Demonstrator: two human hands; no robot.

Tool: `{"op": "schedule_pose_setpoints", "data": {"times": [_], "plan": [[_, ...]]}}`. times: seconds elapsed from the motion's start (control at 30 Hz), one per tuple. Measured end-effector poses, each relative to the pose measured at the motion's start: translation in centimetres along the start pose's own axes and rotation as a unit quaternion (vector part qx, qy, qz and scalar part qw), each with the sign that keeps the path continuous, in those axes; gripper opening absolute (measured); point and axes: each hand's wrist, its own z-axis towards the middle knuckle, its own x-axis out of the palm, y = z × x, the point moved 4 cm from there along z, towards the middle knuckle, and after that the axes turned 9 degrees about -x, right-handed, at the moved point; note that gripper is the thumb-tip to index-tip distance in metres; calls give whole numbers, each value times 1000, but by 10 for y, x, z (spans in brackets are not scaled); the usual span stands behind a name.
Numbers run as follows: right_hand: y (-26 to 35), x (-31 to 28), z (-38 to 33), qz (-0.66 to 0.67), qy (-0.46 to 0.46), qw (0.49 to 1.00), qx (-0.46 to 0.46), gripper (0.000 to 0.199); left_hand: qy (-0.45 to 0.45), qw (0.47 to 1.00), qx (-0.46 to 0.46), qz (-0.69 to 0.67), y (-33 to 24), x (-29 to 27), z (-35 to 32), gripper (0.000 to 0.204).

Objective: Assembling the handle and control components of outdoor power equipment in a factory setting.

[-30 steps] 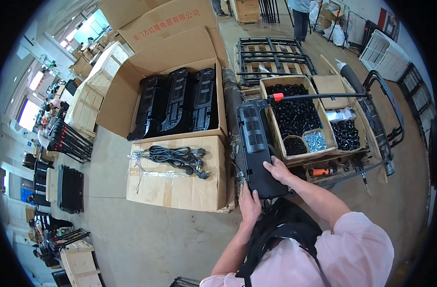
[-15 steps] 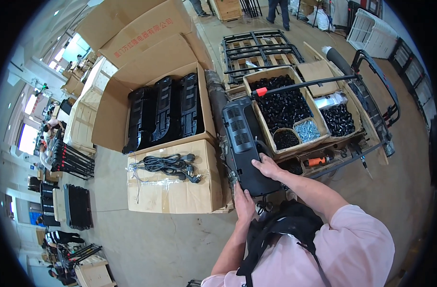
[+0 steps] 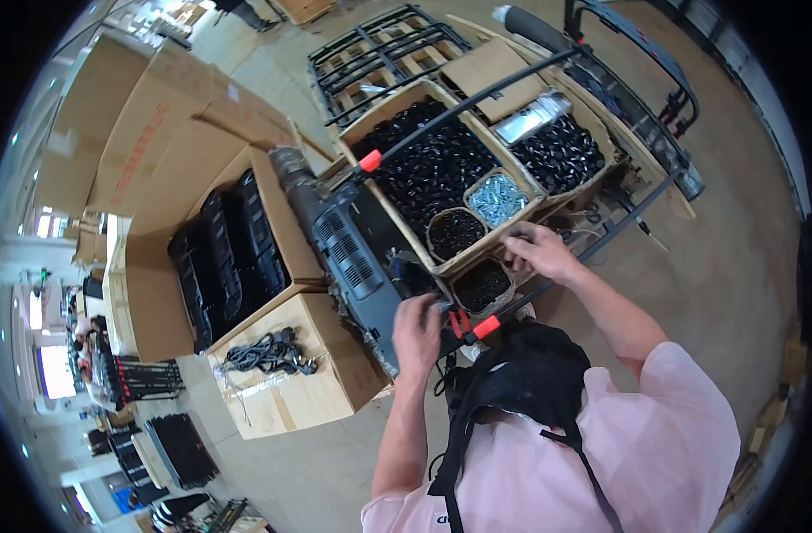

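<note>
My left hand [image 3: 417, 336] is over the near end of a long black plastic housing [image 3: 351, 250] with vent slots. Motion smears its fingers. A red-handled tool [image 3: 459, 321] lies just right of that hand. Beyond the near rim of a large parts box [image 3: 393, 206], my right hand [image 3: 541, 252] hovers with bent fingers drawn together; whatever they hold is hidden. Below it sits a small bin of black screws [image 3: 482, 286]. Inside the large box are black plastic pieces [image 3: 424, 147], a tub of silver screws [image 3: 497, 199] and a tub of small black parts [image 3: 457, 234].
A black tube frame [image 3: 521, 84] with red end caps spans the parts boxes. At left stands an open carton [image 3: 153, 293] of black housings, beside a closed carton [image 3: 313, 391] bearing coiled power cords [image 3: 266, 354]. Metal racks [image 3: 379, 58] lie on a pallet behind.
Both hands have left the black housing. My right hand has shifted to the small screw bins, and my left hand has lifted near the housing's end. The view has turned.
</note>
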Motion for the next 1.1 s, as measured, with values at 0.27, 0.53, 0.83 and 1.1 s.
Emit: {"op": "schedule_pose_setpoints", "data": {"times": [0.27, 0.53, 0.83, 1.1], "plan": [[-40, -92, -103, 16, -27, 998, 63, 30, 400, 868, 176, 235, 45, 210, 75, 39], [-142, -107, -142, 40, -84, 972, 217, 25, 531, 745, 204, 348, 62, 253, 76, 69], [-266, -69, -22, 153, -159, 945, 239, 26, 488, 834, 140, 216, 89, 254, 97, 34], [-272, -41, 47, 323, -354, 828, 291, 31, 493, 803, -334, 23, 101, 263, 94, 27]]}}
